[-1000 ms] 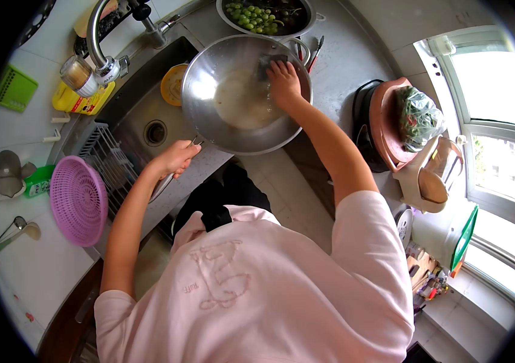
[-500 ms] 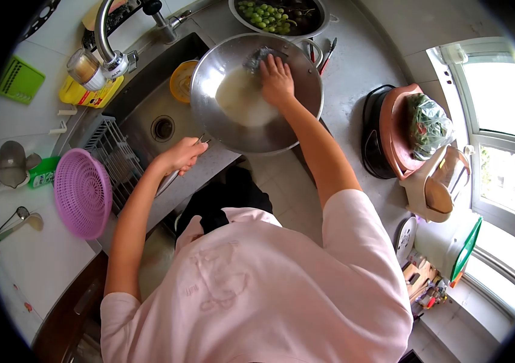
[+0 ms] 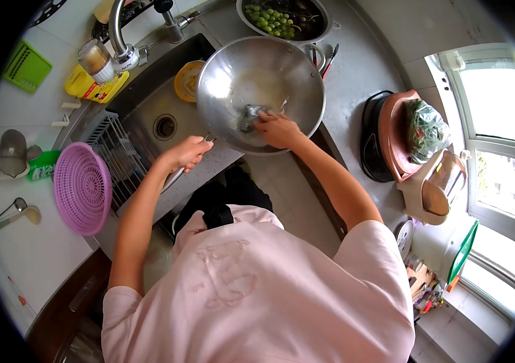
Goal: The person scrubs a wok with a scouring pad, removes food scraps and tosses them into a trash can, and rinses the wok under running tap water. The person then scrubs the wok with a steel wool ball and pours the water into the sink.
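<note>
A large steel wok rests across the sink edge and counter, with a little cloudy liquid in its bottom. My left hand is closed around the wok's long metal handle. Inside the wok, my right hand presses a grey wire scrubber against the near side of the inner wall. Its fingertips lie over the scrubber's right part.
A yellow bowl sits in the sink, left of the wok. Behind stands a metal basin with green grapes. A pink colander and wire rack are at left, the faucet above the sink.
My right hand has drawn the scrubber from the far side of the wok toward me. My left hand keeps hold of the handle, and the wok has shifted slightly.
</note>
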